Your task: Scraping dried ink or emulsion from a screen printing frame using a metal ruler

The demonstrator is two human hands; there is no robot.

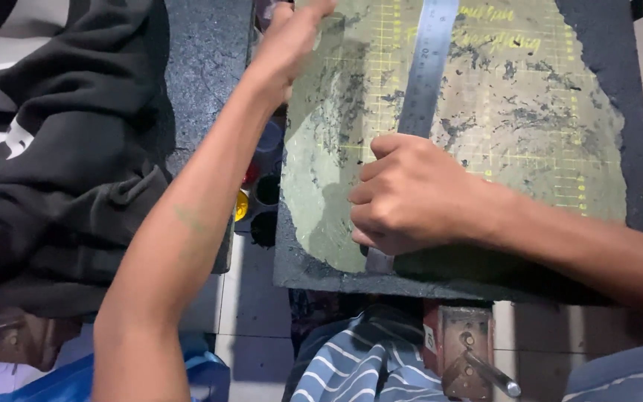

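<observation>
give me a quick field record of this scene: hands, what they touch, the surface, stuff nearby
left hand: left hand flat on the far left edge of the worn green cutting mat
right hand: right hand closed, pressing on the steel ruler
ruler: lies lengthwise on the mat, near end pokes out under the right hand
mat: surface peeled and patchy, yellow grid lines
nearby: small paint pots left of the mat, black garment far left, metal clamp below
</observation>
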